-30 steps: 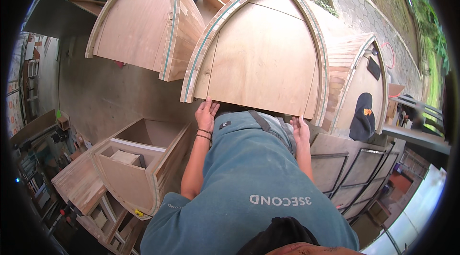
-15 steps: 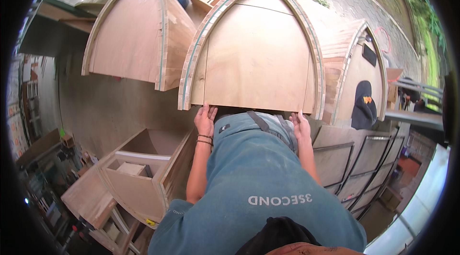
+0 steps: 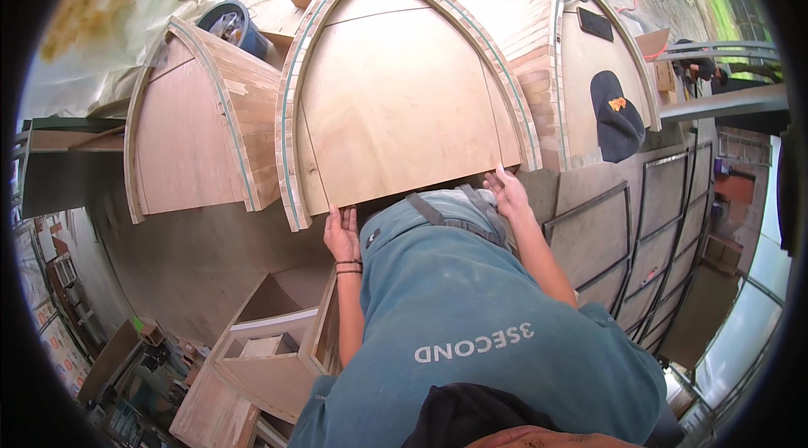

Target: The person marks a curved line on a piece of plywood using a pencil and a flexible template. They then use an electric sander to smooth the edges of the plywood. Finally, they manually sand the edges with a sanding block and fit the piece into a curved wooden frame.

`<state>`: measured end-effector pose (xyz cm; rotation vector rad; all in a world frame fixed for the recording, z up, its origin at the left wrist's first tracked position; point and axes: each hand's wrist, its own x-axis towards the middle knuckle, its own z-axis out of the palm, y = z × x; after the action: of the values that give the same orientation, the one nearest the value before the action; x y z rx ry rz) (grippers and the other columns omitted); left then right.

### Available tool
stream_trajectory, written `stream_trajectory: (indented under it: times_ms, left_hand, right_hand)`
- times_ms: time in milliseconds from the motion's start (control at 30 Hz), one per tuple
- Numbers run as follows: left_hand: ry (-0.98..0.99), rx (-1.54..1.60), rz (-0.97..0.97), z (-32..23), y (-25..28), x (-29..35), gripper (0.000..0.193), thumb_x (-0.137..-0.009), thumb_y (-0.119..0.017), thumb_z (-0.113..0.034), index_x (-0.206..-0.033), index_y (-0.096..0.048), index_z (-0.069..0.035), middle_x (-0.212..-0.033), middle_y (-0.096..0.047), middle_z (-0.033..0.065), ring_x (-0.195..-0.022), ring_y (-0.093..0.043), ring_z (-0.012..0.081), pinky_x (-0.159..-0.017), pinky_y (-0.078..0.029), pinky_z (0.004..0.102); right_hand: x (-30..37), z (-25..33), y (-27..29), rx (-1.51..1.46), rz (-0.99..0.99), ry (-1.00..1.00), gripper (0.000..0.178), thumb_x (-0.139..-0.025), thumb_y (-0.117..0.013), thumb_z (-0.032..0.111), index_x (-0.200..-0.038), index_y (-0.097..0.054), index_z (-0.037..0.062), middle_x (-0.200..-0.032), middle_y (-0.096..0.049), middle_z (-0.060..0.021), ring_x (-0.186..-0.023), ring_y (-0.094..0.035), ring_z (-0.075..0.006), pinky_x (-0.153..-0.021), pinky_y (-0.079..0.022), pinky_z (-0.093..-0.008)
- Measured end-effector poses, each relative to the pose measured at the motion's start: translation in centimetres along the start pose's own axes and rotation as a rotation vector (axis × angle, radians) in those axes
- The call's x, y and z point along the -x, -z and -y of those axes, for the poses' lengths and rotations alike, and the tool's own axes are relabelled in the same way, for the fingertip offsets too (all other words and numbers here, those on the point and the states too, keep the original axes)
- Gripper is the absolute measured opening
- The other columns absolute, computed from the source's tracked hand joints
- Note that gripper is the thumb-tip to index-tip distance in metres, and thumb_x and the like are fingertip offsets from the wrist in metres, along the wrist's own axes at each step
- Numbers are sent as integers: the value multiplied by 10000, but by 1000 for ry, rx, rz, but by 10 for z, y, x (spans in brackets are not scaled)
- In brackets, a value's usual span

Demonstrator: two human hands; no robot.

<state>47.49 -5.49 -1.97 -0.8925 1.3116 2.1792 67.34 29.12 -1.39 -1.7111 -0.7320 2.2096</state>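
The pale wooden panel (image 3: 404, 103) sits inside the pointed-arch frame (image 3: 289, 120), right in front of the worker. The left hand (image 3: 342, 233) and right hand (image 3: 506, 192) meet its lower edge near either end; I can't tell whether they pinch it or merely touch. This looks like steadying or aligning, which calls for even pressure both sides. The panel's underside and back are hidden from me.
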Motion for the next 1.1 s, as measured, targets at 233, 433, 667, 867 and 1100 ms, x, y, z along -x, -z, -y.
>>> stream_trajectory:
  times_ms: [233, 433, 667, 867, 1100]
  left_hand:
    - [4, 36, -1, 2, 8, -2, 247, -1031, -605, -254, -1106, -637, -20, -1077, -692, 82, -1005, -683, 187, -958, -569, 367]
    - [44, -34, -17, -5, 8, -2, 229, -997, -653, -257, -1054, -617, -38, -1059, -649, 91, -1008, -670, 241, -891, -589, 398]
    - [120, -482, 78, -7, 34, 18, 523, -947, -684, -468, -1228, -665, -27, -1207, -688, 142, -1136, -668, 243, -932, -548, 382]
    - [99, -1010, 422, 6, 49, 24, 586, -930, -664, -499, -1293, -661, -39, -1274, -678, 139, -1212, -615, 253, -1046, -459, 343]
    - [161, -1000, 499, 46, 70, 12, 650, -960, -571, -544, -1373, -601, -44, -1398, -596, 156, -1320, -529, 282, -1129, -374, 358]
  right_hand:
    - [-12, -2, 2, -13, 9, -8, 256, -1019, -620, 247, -1183, -579, 55, -1125, -632, -68, -1048, -628, -216, -879, -544, -384]
    - [-2, -5, 5, 17, 42, 21, 432, -1010, -579, 274, -1344, -514, 8, -1319, -588, -144, -1223, -574, -298, -1008, -475, -432]
    - [14, -4, 15, 392, 6, -95, 428, -938, -605, 248, -1300, -548, 26, -1225, -665, -169, -1136, -624, -277, -942, -490, -397]
    - [27, -11, -12, 1130, 188, 256, 321, -925, -664, 240, -1101, -718, -23, -1011, -727, -110, -907, -646, -167, -794, -495, -309]
    - [60, 14, -92, 1418, 649, 140, 430, -963, -644, 376, -1026, -751, -35, -913, -728, -83, -854, -623, -149, -780, -492, -312]
